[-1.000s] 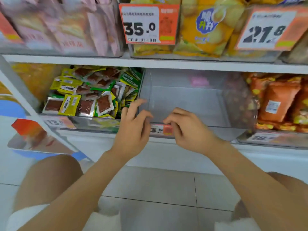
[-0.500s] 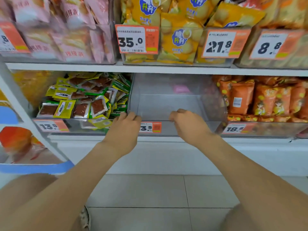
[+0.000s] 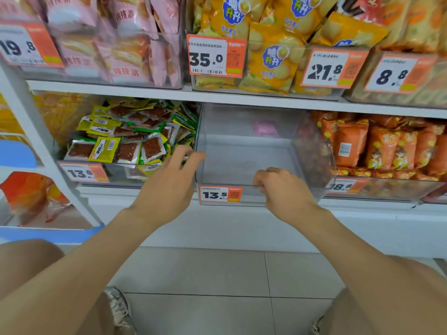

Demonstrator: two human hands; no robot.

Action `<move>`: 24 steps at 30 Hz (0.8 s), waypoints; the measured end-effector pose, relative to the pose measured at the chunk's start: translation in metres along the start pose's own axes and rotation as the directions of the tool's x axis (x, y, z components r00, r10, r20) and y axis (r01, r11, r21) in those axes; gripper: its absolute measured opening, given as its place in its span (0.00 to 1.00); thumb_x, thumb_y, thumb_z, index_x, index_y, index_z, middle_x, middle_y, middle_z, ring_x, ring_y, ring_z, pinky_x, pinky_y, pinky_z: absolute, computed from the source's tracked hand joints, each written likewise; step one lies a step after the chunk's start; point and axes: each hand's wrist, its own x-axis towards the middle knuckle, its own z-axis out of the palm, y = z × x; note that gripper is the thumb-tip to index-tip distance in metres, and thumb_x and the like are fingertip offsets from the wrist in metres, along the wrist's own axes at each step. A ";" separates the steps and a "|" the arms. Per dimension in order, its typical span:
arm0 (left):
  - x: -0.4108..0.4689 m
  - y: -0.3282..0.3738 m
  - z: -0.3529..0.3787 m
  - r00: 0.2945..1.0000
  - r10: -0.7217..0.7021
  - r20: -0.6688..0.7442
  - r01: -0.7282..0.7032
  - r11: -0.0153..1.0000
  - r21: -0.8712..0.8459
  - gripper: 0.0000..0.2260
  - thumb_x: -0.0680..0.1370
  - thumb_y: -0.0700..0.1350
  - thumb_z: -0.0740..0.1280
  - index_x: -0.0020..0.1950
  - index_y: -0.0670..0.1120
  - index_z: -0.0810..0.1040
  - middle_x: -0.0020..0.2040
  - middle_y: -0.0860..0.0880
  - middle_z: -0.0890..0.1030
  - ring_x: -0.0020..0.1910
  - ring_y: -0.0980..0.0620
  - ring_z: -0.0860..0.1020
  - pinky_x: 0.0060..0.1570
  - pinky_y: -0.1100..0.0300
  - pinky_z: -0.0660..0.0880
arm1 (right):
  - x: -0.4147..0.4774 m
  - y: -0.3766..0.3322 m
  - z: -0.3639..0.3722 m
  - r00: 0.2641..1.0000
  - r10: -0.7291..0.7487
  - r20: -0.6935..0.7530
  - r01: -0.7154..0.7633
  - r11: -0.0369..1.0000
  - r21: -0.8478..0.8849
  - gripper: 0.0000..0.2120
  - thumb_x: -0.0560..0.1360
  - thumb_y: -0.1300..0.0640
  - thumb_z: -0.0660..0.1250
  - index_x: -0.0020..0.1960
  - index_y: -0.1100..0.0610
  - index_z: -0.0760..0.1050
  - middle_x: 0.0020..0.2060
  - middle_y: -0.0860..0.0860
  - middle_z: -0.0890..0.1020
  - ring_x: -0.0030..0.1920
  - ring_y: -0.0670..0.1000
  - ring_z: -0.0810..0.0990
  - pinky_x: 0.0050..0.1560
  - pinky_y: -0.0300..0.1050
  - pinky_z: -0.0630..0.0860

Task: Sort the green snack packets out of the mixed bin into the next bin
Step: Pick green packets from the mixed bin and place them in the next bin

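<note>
A person crouches before a shop shelf point(image 3: 242, 99). The left hand point(image 3: 167, 187) hovers with fingers spread and thumb out, holding nothing, over the seam where the mixed bin point(image 3: 116, 174) meets the next bin point(image 3: 242, 155). The right hand point(image 3: 285, 189), at 3 o'clock from the left, curls its fingers over the next bin's front rim, just at 2 o'clock from the price tag point(image 3: 220, 195).

The green packets point(image 3: 186, 119) lie in the mixed bin, at 11 o'clock from the left hand. Most are crowded against its right wall, tipped on edge, with their long sides running roughly from 10 to 4 o'clock. Others show only green edges under the jumble of yellow packets point(image 3: 106, 151) and clear-windowed ones, pointing every way. None is in either hand.
</note>
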 end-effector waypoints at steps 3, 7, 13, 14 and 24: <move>-0.008 -0.008 -0.011 0.991 -0.114 -0.067 0.113 0.993 -0.016 0.20 0.76 0.39 0.69 0.66 0.47 0.70 0.57 0.46 0.70 0.46 0.42 0.74 0.35 0.50 0.72 | -0.004 -0.009 -0.008 0.997 0.030 0.076 -0.028 0.999 -0.033 0.16 0.71 0.65 0.66 0.56 0.53 0.76 0.49 0.52 0.79 0.49 0.58 0.80 0.44 0.50 0.79; -0.021 -0.026 -0.027 0.950 -0.306 -0.065 0.313 0.925 0.215 0.17 0.72 0.45 0.70 0.58 0.44 0.71 0.53 0.42 0.71 0.48 0.38 0.72 0.42 0.45 0.74 | 0.003 -0.049 -0.015 0.997 -0.056 -0.061 0.052 0.997 -0.063 0.26 0.68 0.59 0.68 0.66 0.54 0.76 0.57 0.53 0.79 0.57 0.59 0.77 0.57 0.53 0.77; -0.021 -0.061 -0.038 0.859 -0.508 0.061 0.461 0.820 0.340 0.26 0.73 0.50 0.75 0.64 0.45 0.66 0.61 0.42 0.70 0.59 0.33 0.73 0.54 0.40 0.75 | 0.043 -0.139 0.006 0.853 -0.395 -0.341 0.415 0.910 -0.016 0.16 0.72 0.62 0.67 0.59 0.59 0.80 0.52 0.55 0.80 0.52 0.60 0.78 0.52 0.55 0.76; -0.018 -0.067 -0.036 0.852 -0.517 0.086 0.458 0.815 0.356 0.25 0.74 0.49 0.74 0.64 0.46 0.66 0.61 0.42 0.70 0.60 0.33 0.73 0.55 0.40 0.74 | 0.053 -0.149 0.008 0.853 -0.397 -0.339 0.411 0.911 -0.033 0.15 0.71 0.63 0.70 0.57 0.59 0.80 0.51 0.55 0.80 0.51 0.60 0.78 0.51 0.55 0.76; -0.002 -0.108 -0.025 0.898 -0.427 0.106 0.354 0.843 0.404 0.07 0.76 0.42 0.75 0.51 0.49 0.80 0.51 0.48 0.81 0.52 0.40 0.81 0.52 0.46 0.74 | 0.109 -0.188 0.014 0.949 -0.313 -0.039 0.301 0.936 -0.184 0.18 0.66 0.66 0.76 0.54 0.56 0.78 0.47 0.53 0.82 0.47 0.58 0.84 0.38 0.48 0.74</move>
